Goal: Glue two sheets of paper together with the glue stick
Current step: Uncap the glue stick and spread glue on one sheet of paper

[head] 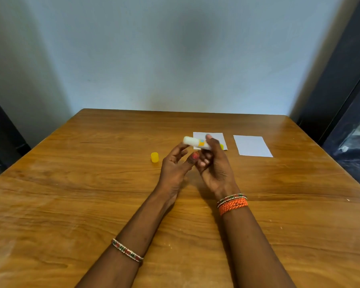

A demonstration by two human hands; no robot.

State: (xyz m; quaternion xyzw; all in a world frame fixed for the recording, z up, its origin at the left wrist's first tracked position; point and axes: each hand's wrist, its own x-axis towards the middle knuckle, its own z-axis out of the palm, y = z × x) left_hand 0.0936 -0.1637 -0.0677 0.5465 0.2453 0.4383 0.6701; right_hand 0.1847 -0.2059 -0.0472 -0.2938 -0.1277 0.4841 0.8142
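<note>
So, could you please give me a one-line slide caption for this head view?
Right hand holds the uncapped glue stick above the table; yellow cap and two paper sheets lie beyond.

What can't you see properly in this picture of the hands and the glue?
- Head view: the glue stick is motion-blurred, so its label is unreadable and any glue at its tip is unclear.
- The right hand hides the stick's yellow base and part of the near sheet of paper.
- Whether the left hand touches the stick is unclear; its fingertips blur.
- Glue on either sheet, including the far sheet: too faint to tell.
</note>
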